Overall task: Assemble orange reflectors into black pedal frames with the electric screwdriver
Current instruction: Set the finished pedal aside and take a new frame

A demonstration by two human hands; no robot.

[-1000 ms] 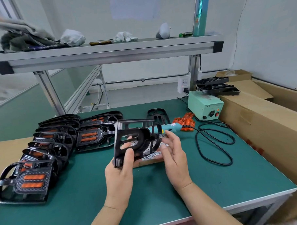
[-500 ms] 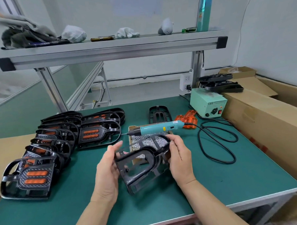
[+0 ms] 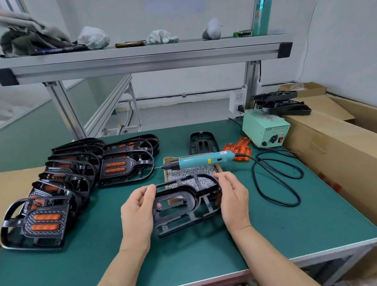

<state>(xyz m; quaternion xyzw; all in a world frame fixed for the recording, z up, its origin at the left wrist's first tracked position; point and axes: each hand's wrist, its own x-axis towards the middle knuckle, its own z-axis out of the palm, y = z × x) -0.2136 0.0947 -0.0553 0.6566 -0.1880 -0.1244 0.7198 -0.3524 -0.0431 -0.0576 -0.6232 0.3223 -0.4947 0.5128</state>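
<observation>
A bare black pedal frame (image 3: pixel 187 204) is held flat just above the green table (image 3: pixel 273 230), its slots with no reflector in them. My left hand (image 3: pixel 137 212) grips its left end and my right hand (image 3: pixel 233 199) grips its right end. Behind it the teal electric screwdriver (image 3: pixel 202 160) lies across a tray of screws (image 3: pixel 191 172), tip pointing left. Loose orange reflectors (image 3: pixel 237 150) lie to the right of the screwdriver. Another bare black frame (image 3: pixel 202 143) lies at the back.
Several black frames fitted with orange reflectors (image 3: pixel 44 222) are stacked along the left. A green power unit (image 3: pixel 265 127) stands at the back right with a looping black cable (image 3: pixel 278 182). Cardboard boxes (image 3: pixel 334 149) border the right edge; an aluminium shelf (image 3: pixel 140 58) hangs overhead.
The frame has gone from upright in front of me to lying nearly flat and lower over the table. Both hands have shifted to grip its two ends.
</observation>
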